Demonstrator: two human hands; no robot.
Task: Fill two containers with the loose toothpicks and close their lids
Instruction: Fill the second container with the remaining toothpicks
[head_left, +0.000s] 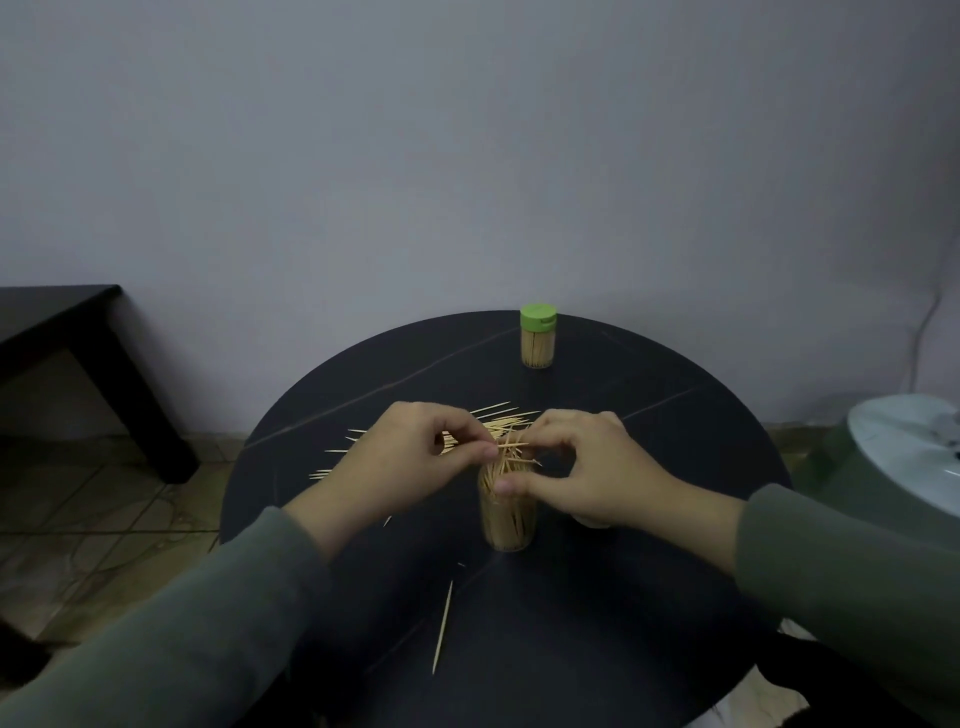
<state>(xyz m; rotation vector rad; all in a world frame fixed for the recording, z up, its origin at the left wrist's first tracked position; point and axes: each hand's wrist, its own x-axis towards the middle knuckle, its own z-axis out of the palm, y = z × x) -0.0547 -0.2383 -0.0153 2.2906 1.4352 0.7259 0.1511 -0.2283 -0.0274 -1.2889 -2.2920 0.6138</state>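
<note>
At nine o'clock we see a dark side table (78, 332), cut off by the frame edge. Next comes our left hand (410, 457), thumb and forefinger pinched on a few toothpicks at the mouth of the open container (508, 514); how many sticks it pinches we cannot tell. Behind the hands, toward twelve o'clock, lies the loose pile of toothpicks (493, 423), partly hidden by both hands, so we cannot count it. At six o'clock one single toothpick (443, 626) lies alone on the round black table (675, 467), with a tiny fragment or two near it, hard to make out. The open container stands at the table's middle, crammed with toothpicks, several jutting out crookedly above its rim. At twelve o'clock stands the second container (538, 339), full, its green lid (538, 315) on. We count two containers. Our right hand (582, 467) curls round the open container's top, thumb pressed on its wall. At three o'clock a pale round object (909, 447) is cut off.
</note>
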